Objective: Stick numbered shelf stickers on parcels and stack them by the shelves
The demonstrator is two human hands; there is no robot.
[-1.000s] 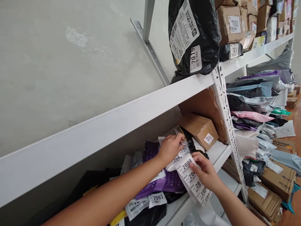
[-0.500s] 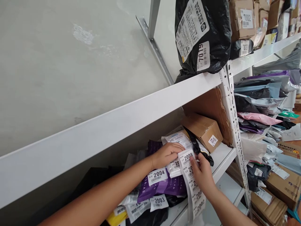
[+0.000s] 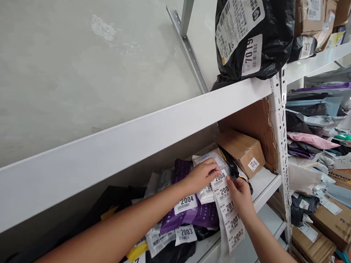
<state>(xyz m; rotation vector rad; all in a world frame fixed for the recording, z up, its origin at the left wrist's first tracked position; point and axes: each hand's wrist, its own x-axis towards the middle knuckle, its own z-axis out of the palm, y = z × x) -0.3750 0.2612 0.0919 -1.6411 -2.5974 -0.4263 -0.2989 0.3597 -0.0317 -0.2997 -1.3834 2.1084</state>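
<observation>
A long strip of white number labels (image 3: 230, 210) hangs in front of the lower shelf, its top label reading 2008. My right hand (image 3: 241, 193) pinches the strip's right edge near the top between thumb and fingers. My left hand (image 3: 203, 176) has its fingers curled and closed at the top left corner of the same strip. Behind the hands lies a white parcel (image 3: 205, 195), partly covered by the strip. Under my left forearm sits a purple mailer bag (image 3: 203, 215) labelled 2004, with a label reading 2003 (image 3: 185, 234) on a parcel below it.
A cardboard box (image 3: 241, 148) stands at the shelf's right end, by a perforated white post (image 3: 282, 146). Above runs a white shelf beam (image 3: 137, 133) bearing a black bagged parcel (image 3: 255, 40) labelled 7019. Stacked mailers and boxes (image 3: 329, 219) fill the right side.
The view has shifted slightly, so the upper parcels sit further right. Both hands stay at the top of the label strip, which now turns its lower labels more towards me.
</observation>
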